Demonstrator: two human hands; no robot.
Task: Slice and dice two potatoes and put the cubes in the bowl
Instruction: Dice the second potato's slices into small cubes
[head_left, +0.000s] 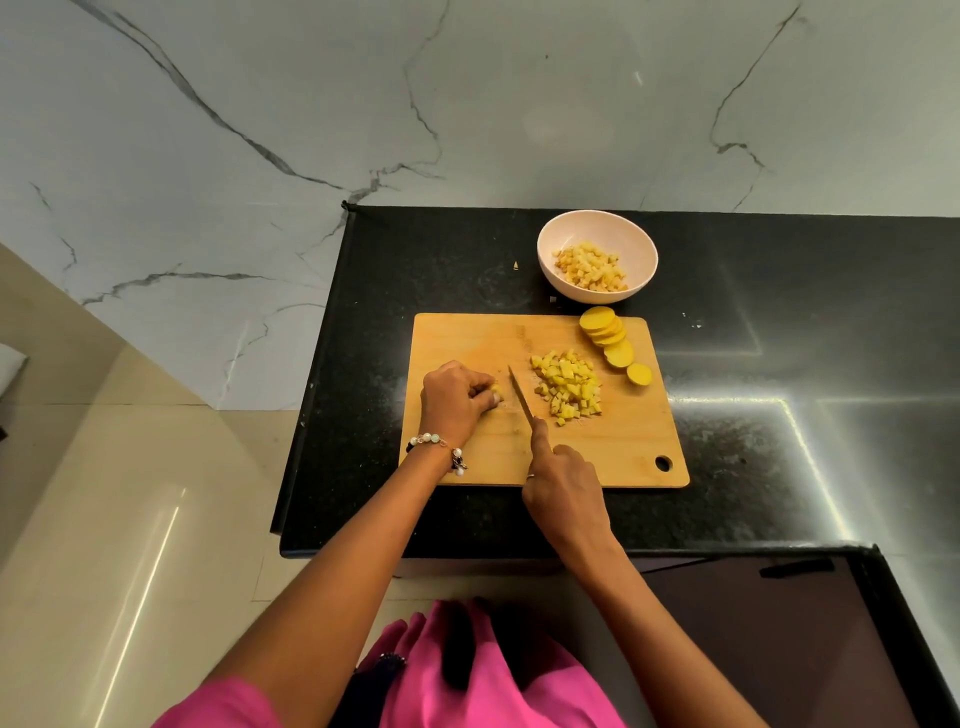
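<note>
My left hand (457, 397) sits on the wooden cutting board (467, 338), fingers curled down and pinching a small piece of potato (497, 391) against the wood; only a sliver of yellow shows past my fingertips. My right hand (563, 488) grips the knife (521, 397) by its handle, which is hidden in my fist, with the index finger stretched along the spine. The blade points away from me and stands just beside the held piece, on its right side; whether the edge touches the board I cannot tell.

To the right of the blade lies a loose pile of potato cubes (567, 388) on the board. Further right, along the board's far right edge, a row of round potato slices (610, 338) leans one on another, with the last small one lying flat near the edge. The pale bowl (644, 247) stands on the black countertop (779, 364) just beyond the board and holds more potato cubes in its bottom.

A beaded bracelet (436, 441) circles my left wrist and a thin ring (530, 475) sits on my right hand. The board has a round hanging hole in its near right corner. I see no brand, label or writing on anything here. Behind the counter rises a white marble wall (260, 130) with dark veins.
</note>
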